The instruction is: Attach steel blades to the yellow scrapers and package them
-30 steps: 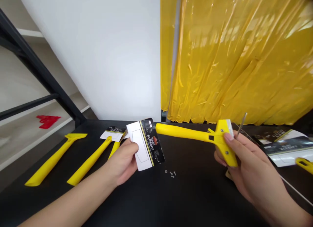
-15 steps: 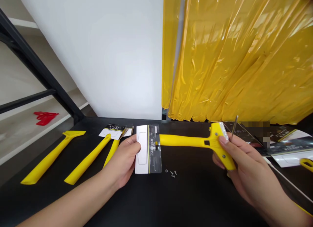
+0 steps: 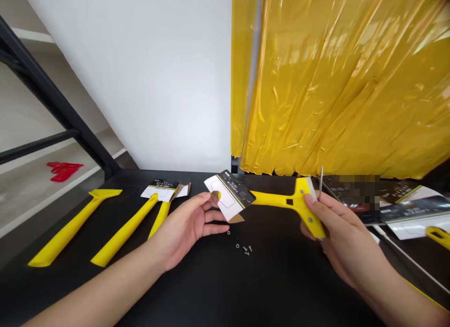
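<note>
My right hand [image 3: 337, 228] grips the head of a yellow scraper [image 3: 270, 198], thumb on its face near two screws. A thin metal rod [image 3: 321, 182] stands up between the same hand's fingers; its lower end is hidden. The scraper's handle points left and passes behind a black-and-white cardboard card [image 3: 228, 195], which is tilted. At the card's left edge, the thumb and forefinger of my left hand [image 3: 191, 221] pinch it, while the other fingers are spread. Below lie several small screws [image 3: 246, 249] and two nuts [image 3: 237, 246] on the black table [image 3: 274, 285].
Yellow scrapers [image 3: 72, 228] lie at the left, with cards [image 3: 160, 190] behind them. More printed cards [image 3: 418, 214], a yellow handle end [image 3: 438, 235] and a white cable [image 3: 408, 254] are at the right. Yellow plastic sheeting [image 3: 344, 83] hangs behind. A red item [image 3: 65, 171] rests on a shelf.
The card has tilted and slid along the handle to the right. My left hand's lower fingers have spread apart. The scraper has shifted slightly left, and a second nut has come into view.
</note>
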Motion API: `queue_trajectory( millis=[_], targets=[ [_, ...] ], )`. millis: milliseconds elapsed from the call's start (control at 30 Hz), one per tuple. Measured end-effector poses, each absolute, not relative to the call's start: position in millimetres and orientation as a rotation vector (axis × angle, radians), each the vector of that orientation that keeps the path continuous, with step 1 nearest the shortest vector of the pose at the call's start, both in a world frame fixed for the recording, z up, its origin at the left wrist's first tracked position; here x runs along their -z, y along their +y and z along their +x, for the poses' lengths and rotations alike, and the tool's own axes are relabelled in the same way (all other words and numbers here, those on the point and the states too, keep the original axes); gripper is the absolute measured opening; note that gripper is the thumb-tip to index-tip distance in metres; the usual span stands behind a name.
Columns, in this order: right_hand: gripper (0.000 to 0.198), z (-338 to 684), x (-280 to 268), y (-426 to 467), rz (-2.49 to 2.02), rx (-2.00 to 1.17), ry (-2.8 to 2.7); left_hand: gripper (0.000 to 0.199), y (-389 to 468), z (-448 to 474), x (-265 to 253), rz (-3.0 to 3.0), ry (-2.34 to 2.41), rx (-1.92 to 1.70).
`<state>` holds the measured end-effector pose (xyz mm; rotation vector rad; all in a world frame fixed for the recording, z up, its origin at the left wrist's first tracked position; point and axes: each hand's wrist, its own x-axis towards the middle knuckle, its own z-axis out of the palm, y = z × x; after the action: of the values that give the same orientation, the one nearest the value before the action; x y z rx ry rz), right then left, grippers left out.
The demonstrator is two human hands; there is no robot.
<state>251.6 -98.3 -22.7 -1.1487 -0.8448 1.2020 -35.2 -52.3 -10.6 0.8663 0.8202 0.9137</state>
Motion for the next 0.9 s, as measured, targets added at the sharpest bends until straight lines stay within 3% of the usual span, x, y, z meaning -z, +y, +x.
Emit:
queue_trajectory(
  millis=[333, 900],
  targets=[
    [0.027, 252.0, 21.7, -100.1, -1.111, -1.273, -0.849, 0.038, -60.0, -30.8, 8.1, 1.108, 0.883, -0.855],
    [0.022, 251.0, 20.7, -103.1, -1.071, -1.363, -0.988, 0.032, -61.1, -38.8, 0.4, 1.303, 0.817, -0.498]
  ],
)
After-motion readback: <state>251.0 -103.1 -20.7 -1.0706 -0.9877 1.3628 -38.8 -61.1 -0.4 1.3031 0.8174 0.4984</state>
